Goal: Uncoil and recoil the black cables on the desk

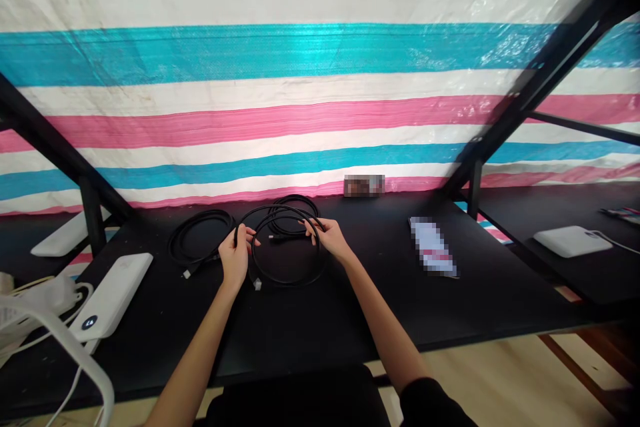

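Between my two hands a black cable [295,285] hangs in loose loops, one clear-tipped connector dangling at its lower left. My left hand [236,255] is closed around the left side of the loops. On the right side, my right hand [326,238] pinches the same cable between thumb and fingers. Left of my left hand lies a coiled black cable [173,240] with a light-coloured plug end. Another black cable coil [300,198] rests behind the held loops, partly hidden by them.
A white power bank [117,290] and white cords lie at the left of the black table [350,327]. A phone-like slab [433,247], blurred out, lies on the right. Black metal posts [493,140] flank the table, and a striped sheet [280,100] hangs behind.
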Available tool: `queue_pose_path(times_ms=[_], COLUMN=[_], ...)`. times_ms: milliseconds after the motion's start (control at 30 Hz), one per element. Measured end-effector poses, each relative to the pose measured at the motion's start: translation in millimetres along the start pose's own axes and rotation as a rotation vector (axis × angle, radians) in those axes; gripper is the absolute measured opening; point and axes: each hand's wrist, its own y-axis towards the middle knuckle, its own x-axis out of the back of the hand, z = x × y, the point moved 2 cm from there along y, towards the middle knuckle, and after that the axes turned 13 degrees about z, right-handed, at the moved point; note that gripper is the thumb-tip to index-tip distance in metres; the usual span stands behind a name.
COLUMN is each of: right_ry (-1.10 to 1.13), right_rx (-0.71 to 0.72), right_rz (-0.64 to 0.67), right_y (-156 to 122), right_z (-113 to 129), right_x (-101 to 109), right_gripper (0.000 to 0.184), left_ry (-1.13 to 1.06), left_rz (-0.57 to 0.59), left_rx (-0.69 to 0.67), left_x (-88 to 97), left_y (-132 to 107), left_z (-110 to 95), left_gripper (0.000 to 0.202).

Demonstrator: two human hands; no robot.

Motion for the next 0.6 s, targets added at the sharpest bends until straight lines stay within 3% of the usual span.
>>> queue_pose_path(times_ms=[233, 600], right_ry=[0.011, -0.048], right_rx=[-0.053, -0.125], right_rz=[0.005, -0.028], right_y=[-2.2, -1.9], right_z=[5.6, -1.7], right_x=[-4.1, -3.1], right_gripper=[0.032, 0.042], left_ry=[0.009, 0.040], left_rz=[0.118, 0.095], left_rx=[0.024, 0.022], left_x=[-2.3, -1.2], left_y=[-0.4, -1.2], left_z=[0.2, -1.2], left_gripper=[0.039, 0.042])
